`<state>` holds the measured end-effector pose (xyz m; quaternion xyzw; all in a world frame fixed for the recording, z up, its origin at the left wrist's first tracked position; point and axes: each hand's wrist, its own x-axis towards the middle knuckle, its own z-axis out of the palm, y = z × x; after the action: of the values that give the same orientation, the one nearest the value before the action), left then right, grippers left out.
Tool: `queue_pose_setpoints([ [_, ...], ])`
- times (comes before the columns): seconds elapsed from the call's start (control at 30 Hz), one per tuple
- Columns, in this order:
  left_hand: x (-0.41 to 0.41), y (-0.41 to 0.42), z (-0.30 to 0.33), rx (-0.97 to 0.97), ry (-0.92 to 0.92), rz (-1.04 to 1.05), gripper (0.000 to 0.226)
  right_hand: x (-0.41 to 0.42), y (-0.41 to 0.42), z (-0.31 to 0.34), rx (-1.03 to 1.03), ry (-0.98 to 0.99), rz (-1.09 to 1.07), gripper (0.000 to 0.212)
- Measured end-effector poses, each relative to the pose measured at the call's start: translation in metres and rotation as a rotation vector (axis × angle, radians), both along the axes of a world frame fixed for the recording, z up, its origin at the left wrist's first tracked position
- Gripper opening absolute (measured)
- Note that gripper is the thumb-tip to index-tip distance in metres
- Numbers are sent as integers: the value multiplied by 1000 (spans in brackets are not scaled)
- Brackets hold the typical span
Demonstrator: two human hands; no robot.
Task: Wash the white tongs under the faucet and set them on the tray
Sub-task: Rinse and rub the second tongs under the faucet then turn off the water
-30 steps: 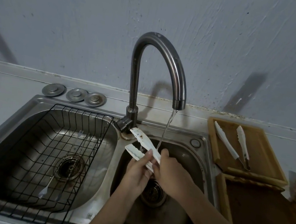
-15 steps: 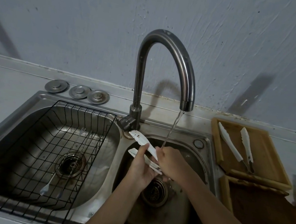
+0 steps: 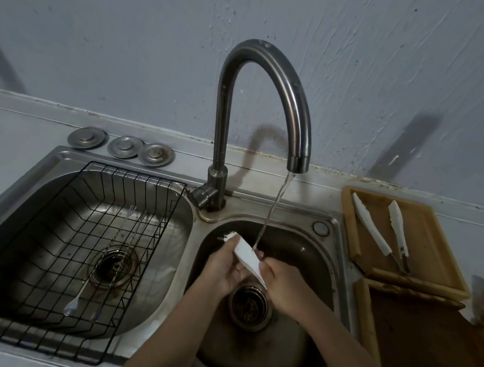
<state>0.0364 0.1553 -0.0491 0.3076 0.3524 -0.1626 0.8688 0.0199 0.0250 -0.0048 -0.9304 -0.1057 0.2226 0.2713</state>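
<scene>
White tongs [image 3: 245,253] are held over the right sink basin [image 3: 297,360], under a thin stream of water from the curved steel faucet [image 3: 289,97]. My left hand [image 3: 222,268] grips the tongs from the left and my right hand [image 3: 278,280] holds their lower end. The tongs' two arms look pressed together. A wooden tray [image 3: 439,240] at the right of the sink carries another pair of white tongs [image 3: 382,232] lying spread open.
A black wire rack [image 3: 50,250] sits in the left basin [image 3: 9,214] with long thin metal utensils [image 3: 93,274] in it. Three round metal sink plugs [image 3: 122,146] lie behind it. A second wooden tray [image 3: 367,320] lies in front of the first.
The tongs' arms have gone from spread apart to pressed together. Both hands have shifted slightly so the water now hits the tongs' flat side.
</scene>
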Motion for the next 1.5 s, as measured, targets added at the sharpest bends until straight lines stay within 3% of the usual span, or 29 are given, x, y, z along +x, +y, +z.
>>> queue_pose_setpoints([
  [0.1, 4, 6, -5, -30, 46, 117, 30, -7, -8, -4, -49, -51, 36, 34],
  [0.23, -9, -10, -5, 204, -44, -136, 31, -10, -15, -4, -23, -76, 51, 38],
  [0.37, -6, -3, -8, 116, -36, -209, 27, -15, -20, -1, 32, -56, 52, 36],
  [0.47, 1, 12, -10, 8, 41, -133, 49, -19, -25, 1, 82, -73, 55, 35],
  [0.57, -2, 17, -9, 146, 34, -227, 47, -22, -31, 4, 116, -61, 37, 33],
  [0.7, 1, 10, -6, 55, -16, -168, 53, -18, -33, 6, 106, -51, 18, 35],
  [0.77, 2, 8, -5, 71, -101, -131, 41, -17, -32, 6, 97, -68, 28, 33],
  [0.83, 3, 8, -7, 280, -186, -161, 27, -17, -33, 7, 92, -68, 27, 33],
  [0.97, 9, 15, -13, 584, -199, -204, 28, -20, -35, 7, 108, -28, 21, 36],
  [1.03, 12, 19, -12, 599, -254, -221, 25, -21, -35, 7, 128, -18, -7, 35],
  [1.13, 8, 17, -5, 470, -352, -277, 26, -18, -38, 8, 191, 85, -123, 32],
  [1.23, 0, 9, -2, 450, -413, -334, 47, -17, -40, 12, 219, 156, -165, 34],
  [1.37, 0, -3, -1, 529, -292, -69, 22, -23, -33, 14, 190, 79, -100, 35],
  [1.5, 1, -4, 1, 469, -290, -32, 27, -24, -31, 9, 122, -54, -48, 36],
])
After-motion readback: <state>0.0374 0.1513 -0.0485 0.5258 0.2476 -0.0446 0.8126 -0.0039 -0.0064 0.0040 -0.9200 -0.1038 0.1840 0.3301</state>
